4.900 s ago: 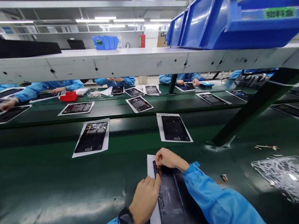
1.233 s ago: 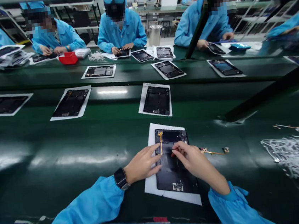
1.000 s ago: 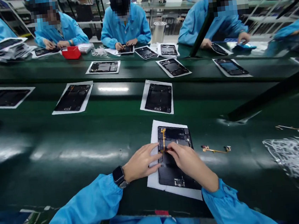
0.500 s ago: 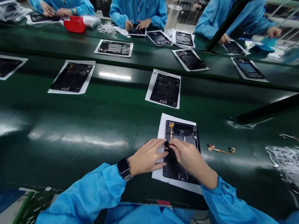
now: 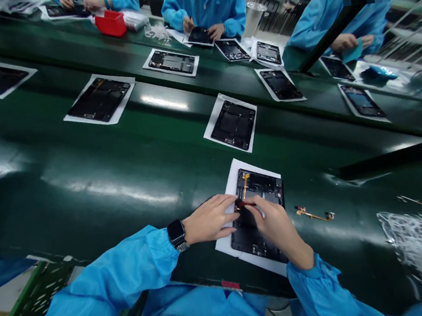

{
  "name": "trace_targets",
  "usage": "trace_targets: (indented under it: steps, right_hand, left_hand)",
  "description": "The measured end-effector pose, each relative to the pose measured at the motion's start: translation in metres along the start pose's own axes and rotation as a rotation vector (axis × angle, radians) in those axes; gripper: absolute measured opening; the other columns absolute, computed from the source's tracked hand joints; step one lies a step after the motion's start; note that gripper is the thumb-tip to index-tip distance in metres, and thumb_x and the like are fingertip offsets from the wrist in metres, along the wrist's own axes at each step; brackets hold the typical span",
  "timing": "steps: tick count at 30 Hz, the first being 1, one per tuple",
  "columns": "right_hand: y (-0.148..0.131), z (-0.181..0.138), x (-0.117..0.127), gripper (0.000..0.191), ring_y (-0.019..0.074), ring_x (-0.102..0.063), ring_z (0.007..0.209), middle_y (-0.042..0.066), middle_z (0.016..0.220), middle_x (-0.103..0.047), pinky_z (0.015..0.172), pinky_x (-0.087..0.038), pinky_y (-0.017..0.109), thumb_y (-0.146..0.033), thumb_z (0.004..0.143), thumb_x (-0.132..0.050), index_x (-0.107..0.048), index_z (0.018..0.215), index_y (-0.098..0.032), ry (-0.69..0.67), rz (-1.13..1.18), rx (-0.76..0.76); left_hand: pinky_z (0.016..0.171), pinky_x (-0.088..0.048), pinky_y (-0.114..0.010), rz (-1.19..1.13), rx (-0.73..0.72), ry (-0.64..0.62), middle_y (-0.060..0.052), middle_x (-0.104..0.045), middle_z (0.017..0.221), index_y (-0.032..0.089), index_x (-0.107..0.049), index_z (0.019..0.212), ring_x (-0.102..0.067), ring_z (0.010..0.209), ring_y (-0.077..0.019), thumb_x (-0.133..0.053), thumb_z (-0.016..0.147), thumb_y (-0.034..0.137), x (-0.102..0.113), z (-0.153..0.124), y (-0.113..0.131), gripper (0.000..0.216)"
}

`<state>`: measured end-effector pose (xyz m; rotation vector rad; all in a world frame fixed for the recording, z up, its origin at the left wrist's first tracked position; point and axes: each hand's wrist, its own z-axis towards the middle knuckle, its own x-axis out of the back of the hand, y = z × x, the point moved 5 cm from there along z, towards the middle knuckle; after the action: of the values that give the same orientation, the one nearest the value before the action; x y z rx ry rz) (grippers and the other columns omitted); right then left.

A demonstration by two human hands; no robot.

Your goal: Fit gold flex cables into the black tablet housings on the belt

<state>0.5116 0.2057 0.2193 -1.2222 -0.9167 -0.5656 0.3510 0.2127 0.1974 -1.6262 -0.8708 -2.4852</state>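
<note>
An opened black tablet chassis [image 5: 262,193] lies on a white sheet [image 5: 235,170] on the green belt in front of me. An orange flex cable [image 5: 244,180] runs down its upper left part. My left hand [image 5: 210,219], with a watch at the wrist, rests on the chassis's left edge, fingers stretched flat. My right hand [image 5: 272,219] pinches a small red piece [image 5: 241,204] at the lower end of the flex cable, thumb and forefinger pressed together.
A loose orange flex cable [image 5: 313,214] lies on the belt right of the tablet, a crinkled plastic film [image 5: 419,244] further right. More tablets on white sheets, such as one [image 5: 233,124] just beyond mine, dot the belts. People in blue coats [image 5: 205,0] work opposite.
My head has tilted lower, so the far workers slid up the frame. My hands moved from the chassis's top edge to its left middle, where my right fingers now pinch the red piece.
</note>
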Motion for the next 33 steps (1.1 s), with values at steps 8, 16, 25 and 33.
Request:
trace_targets:
  steps: [8,16,25,33]
  right_hand:
    - [-0.001,-0.003,-0.006,0.020,0.0234,-0.065,0.093,0.009,0.102,-0.068,0.080,-0.050,0.033,-0.016,0.098,-0.039,-0.058,0.106,-0.019,-0.020,-0.082,0.052]
    - [-0.014,0.009,-0.009,0.023,0.0235,-0.064,0.081,0.009,0.090,-0.067,0.072,-0.047,0.031,-0.008,0.096,-0.038,-0.058,0.099,-0.017,-0.094,-0.240,0.089]
    - [-0.002,-0.001,-0.001,0.018,0.0226,-0.064,0.080,0.007,0.088,-0.067,0.069,-0.044,0.029,-0.007,0.095,-0.042,-0.057,0.100,-0.016,-0.127,-0.259,0.010]
    - [-0.015,0.009,-0.011,0.024,0.0224,-0.062,0.078,0.007,0.090,-0.066,0.070,-0.043,0.031,-0.002,0.091,-0.040,-0.058,0.100,-0.015,-0.141,-0.379,0.074]
  left_hand:
    - [0.110,-0.037,-0.048,-0.014,0.008,-0.016,-0.021,-0.040,0.143,0.014,-0.061,0.119,-0.039,0.134,-0.0336,-0.060,0.091,0.036,0.001,0.000,0.000,0.036]
    - [0.110,-0.037,-0.047,-0.006,0.012,-0.030,-0.019,-0.044,0.140,0.015,-0.061,0.119,-0.039,0.134,-0.0324,-0.057,0.092,0.037,0.003,0.002,0.001,0.035]
    - [0.110,-0.037,-0.048,-0.002,0.010,-0.032,-0.018,-0.040,0.145,0.016,-0.061,0.122,-0.037,0.136,-0.0322,-0.056,0.093,0.037,0.001,0.000,-0.001,0.035]
    - [0.111,-0.035,-0.047,-0.006,0.008,-0.057,-0.018,-0.042,0.143,0.016,-0.060,0.123,-0.037,0.136,-0.0316,-0.056,0.093,0.039,0.003,0.002,0.001,0.038]
